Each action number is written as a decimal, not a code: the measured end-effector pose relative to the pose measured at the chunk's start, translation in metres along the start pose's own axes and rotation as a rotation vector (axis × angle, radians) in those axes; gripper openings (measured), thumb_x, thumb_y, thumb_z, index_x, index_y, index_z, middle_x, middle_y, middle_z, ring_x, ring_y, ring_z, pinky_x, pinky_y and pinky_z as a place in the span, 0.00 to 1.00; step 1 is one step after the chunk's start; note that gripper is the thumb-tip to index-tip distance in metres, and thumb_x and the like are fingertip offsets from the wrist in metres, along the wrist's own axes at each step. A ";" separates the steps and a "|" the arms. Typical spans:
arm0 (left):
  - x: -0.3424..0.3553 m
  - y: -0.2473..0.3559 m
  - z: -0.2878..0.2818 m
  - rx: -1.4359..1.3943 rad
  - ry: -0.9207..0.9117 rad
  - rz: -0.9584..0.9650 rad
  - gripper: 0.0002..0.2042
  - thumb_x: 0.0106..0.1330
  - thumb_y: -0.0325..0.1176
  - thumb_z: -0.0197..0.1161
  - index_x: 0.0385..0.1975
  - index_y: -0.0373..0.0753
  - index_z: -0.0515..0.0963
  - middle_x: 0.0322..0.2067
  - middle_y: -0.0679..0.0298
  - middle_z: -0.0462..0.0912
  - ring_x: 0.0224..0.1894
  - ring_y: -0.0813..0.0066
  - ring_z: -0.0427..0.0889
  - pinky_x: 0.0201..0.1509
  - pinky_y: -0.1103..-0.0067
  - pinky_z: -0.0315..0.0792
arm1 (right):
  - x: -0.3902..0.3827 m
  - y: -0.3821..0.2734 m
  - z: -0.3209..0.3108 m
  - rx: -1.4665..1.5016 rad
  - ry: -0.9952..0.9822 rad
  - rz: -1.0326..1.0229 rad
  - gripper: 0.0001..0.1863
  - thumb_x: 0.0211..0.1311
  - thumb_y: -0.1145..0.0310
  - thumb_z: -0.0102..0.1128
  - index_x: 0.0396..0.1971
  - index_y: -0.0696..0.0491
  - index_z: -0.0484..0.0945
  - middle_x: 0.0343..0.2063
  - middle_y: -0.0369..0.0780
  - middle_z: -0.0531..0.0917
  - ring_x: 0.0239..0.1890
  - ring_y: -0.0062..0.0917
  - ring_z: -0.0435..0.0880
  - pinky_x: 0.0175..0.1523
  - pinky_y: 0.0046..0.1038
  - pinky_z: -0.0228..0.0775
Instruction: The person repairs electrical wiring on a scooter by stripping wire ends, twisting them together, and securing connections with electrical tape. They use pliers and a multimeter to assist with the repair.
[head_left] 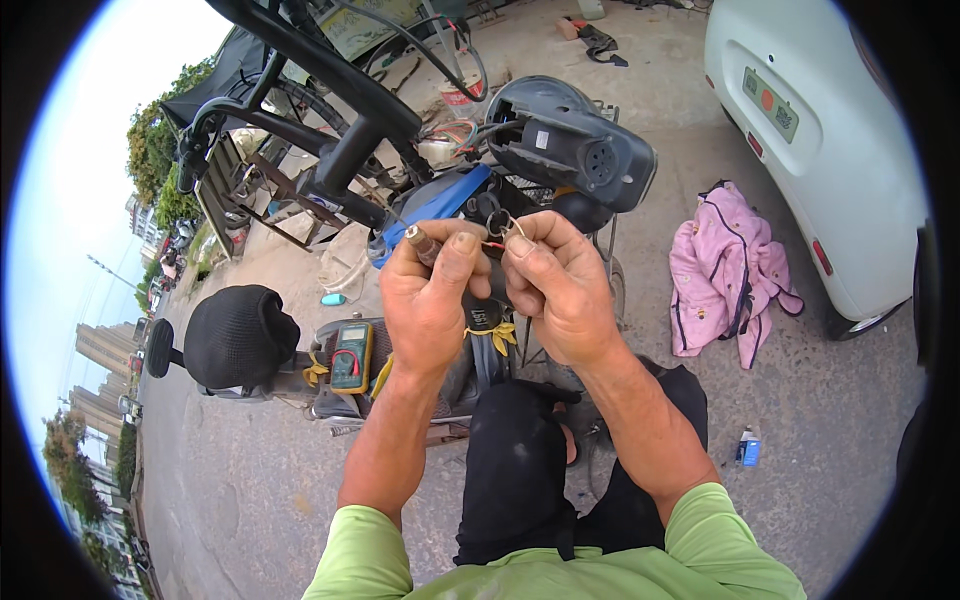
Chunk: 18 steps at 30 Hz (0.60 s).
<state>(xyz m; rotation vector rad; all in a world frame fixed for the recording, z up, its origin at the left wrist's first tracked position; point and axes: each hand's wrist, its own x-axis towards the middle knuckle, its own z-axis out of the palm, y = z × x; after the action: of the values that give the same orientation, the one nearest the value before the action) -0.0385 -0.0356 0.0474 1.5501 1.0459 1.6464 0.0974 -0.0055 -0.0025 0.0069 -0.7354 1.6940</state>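
Observation:
Both of my hands are raised close together in front of the electric scooter's opened front. My left hand [430,290] is closed, and a short brown cylinder with a pale metal end [421,244] sticks up between its fingers. My right hand [560,285] pinches a thin pale wire [515,226] between thumb and fingers. A short red piece of wire [493,244] spans the small gap between the fingertips. Whether the cylinder joins the wire is hidden by my fingers. Behind them are blue scooter bodywork [440,212] and a detached black headlamp panel [575,145].
A green-and-yellow multimeter [351,358] lies on the scooter's footboard, left of my arms. Beyond it sits a black knit cover [240,337]. On the ground to the right are a pink jacket [730,270] and a small blue box [748,447], near a white car [830,150].

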 end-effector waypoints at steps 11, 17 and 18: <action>0.007 0.001 0.022 0.017 -0.165 0.083 0.36 0.81 0.60 0.36 0.71 0.31 0.64 0.64 0.52 0.74 0.67 0.61 0.70 0.72 0.63 0.64 | -0.005 -0.001 0.001 0.000 -0.035 -0.029 0.18 0.64 0.71 0.71 0.49 0.57 0.74 0.41 0.35 0.82 0.40 0.13 0.78 0.46 0.17 0.71; 0.013 0.003 0.021 0.110 -0.227 0.041 0.38 0.80 0.63 0.38 0.70 0.30 0.66 0.62 0.51 0.75 0.67 0.60 0.71 0.72 0.64 0.63 | -0.004 -0.003 0.003 -0.053 0.042 -0.067 0.17 0.64 0.73 0.71 0.48 0.57 0.74 0.42 0.36 0.82 0.39 0.13 0.78 0.45 0.18 0.69; 0.018 0.008 0.010 0.159 -0.258 0.067 0.39 0.80 0.63 0.38 0.69 0.30 0.68 0.61 0.51 0.77 0.65 0.59 0.73 0.71 0.63 0.64 | -0.004 -0.006 0.000 -0.052 0.067 -0.091 0.17 0.63 0.75 0.71 0.48 0.58 0.74 0.43 0.36 0.82 0.42 0.14 0.80 0.49 0.19 0.73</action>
<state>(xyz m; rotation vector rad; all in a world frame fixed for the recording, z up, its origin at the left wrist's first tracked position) -0.0300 -0.0224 0.0634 1.8627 1.0142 1.3870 0.1037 -0.0086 -0.0009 -0.0522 -0.7182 1.5806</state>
